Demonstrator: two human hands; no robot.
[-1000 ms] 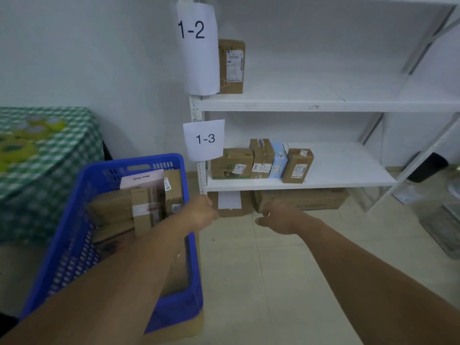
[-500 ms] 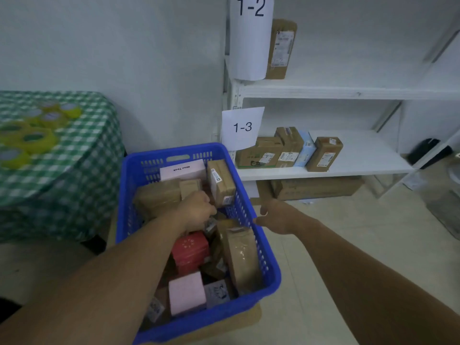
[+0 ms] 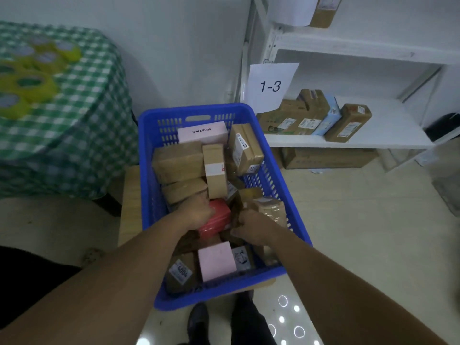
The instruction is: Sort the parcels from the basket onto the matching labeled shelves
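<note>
White shelving (image 3: 388, 125) with a 1-3 label (image 3: 271, 85) stands beyond and to the right of both grips. Inside the blue basket (image 3: 146, 155), the left grip (image 3: 199, 214) curls over a red parcel's (image 3: 219, 220) near-left end. The right grip (image 3: 251, 226), just beside it, is curled against a taped brown parcel (image 3: 272, 207); I cannot tell whether it has hold.

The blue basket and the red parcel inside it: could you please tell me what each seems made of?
The blue basket looks like moulded plastic, smooth and slightly glossy: uniform colour, slotted walls. The red parcel seems glossy film or coated card, given its soft highlights; the blur leaves that open.
</note>
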